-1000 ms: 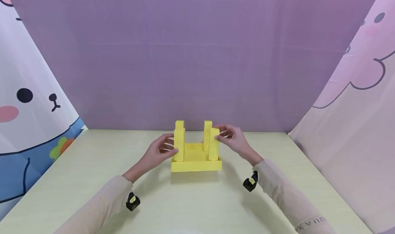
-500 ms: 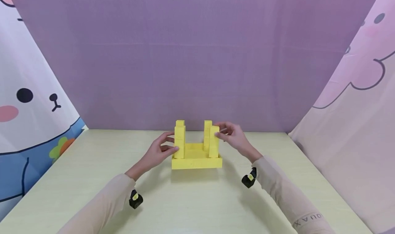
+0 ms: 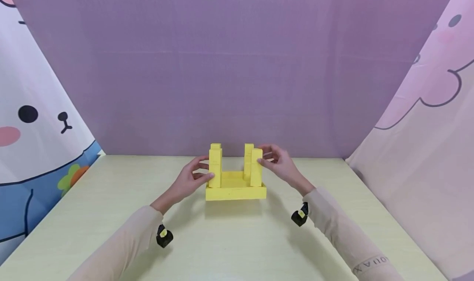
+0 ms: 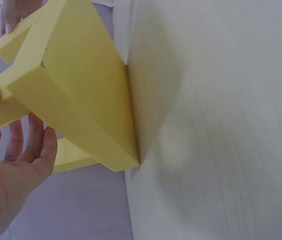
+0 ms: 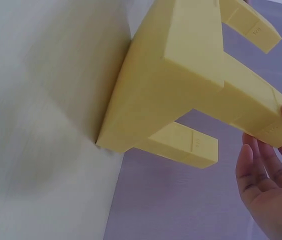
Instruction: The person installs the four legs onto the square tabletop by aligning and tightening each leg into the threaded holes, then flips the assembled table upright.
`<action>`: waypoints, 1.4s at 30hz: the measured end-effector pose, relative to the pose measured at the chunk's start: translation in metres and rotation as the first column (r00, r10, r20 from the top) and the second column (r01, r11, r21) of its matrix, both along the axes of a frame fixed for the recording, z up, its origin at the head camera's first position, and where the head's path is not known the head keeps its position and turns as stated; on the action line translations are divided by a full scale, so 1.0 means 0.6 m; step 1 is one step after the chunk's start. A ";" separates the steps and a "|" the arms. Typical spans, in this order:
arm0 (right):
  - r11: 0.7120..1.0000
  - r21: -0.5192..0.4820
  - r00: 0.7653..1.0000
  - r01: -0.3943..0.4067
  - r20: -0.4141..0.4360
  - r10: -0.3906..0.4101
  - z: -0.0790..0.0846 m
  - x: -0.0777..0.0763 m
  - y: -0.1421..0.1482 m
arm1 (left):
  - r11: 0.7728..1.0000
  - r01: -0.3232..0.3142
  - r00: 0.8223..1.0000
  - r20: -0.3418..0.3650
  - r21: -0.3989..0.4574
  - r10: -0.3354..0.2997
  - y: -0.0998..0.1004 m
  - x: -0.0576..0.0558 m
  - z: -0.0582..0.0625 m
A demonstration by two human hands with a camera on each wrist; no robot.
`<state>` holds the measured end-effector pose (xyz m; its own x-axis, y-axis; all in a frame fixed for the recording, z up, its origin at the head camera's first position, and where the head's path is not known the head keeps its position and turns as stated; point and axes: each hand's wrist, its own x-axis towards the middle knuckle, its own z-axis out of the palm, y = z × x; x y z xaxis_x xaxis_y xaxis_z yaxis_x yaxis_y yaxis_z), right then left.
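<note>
A yellow piece with a flat rectangular base (image 3: 235, 193) and upright posts at its corners is tilted. Its near edge is off the table, while the far edge touches the tabletop in both wrist views. My left hand (image 3: 187, 182) grips the near left post (image 3: 215, 168) between thumb and fingers. On the other side, my right hand (image 3: 282, 166) pinches the near right post (image 3: 256, 170) close to its top. Behind them stand the far left post (image 3: 216, 145) and the far right post (image 3: 248, 161), untouched. Small raised digits mark the posts in the right wrist view.
The pale wooden table (image 3: 237, 248) spreads around the piece. A purple cloth (image 3: 222, 67) hangs just behind it. Printed cartoon cloths form the left side (image 3: 48, 161) and right side (image 3: 437, 170). Black wrist cameras sit under both sleeves.
The near edge of the yellow base has risen, together with the two near posts. Both hands have moved up slightly with it and keep their holds.
</note>
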<state>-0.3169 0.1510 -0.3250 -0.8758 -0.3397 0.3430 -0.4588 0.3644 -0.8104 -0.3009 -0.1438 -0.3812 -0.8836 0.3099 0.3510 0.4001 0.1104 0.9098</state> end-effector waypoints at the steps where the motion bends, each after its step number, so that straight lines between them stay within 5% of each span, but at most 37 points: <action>1: 1.000 -0.006 1.000 -0.006 0.005 0.006 -0.001 0.001 0.001 | 1.000 -0.001 1.000 0.002 -0.001 0.001 0.000 0.000 0.000; 20: 0.999 -0.008 0.994 -0.039 0.106 0.040 -0.052 0.023 0.010 | 1.000 -0.006 0.999 0.034 -0.005 0.006 -0.001 -0.005 0.009; 30: 0.999 -0.047 0.994 -0.024 0.105 0.029 -0.055 0.026 0.007 | 1.000 -0.010 0.999 0.043 0.020 0.009 -0.002 -0.011 0.010; 42: 0.994 -0.105 0.990 0.011 0.140 0.004 -0.044 0.020 0.003 | 0.998 -0.044 0.990 0.133 0.047 0.038 0.002 -0.017 0.022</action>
<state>-0.3048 0.1525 -0.3515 -0.9188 -0.3051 0.2505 -0.3367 0.2746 -0.9007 -0.3114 -0.1427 -0.3679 -0.9348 0.2576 0.2445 0.2722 0.0774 0.9591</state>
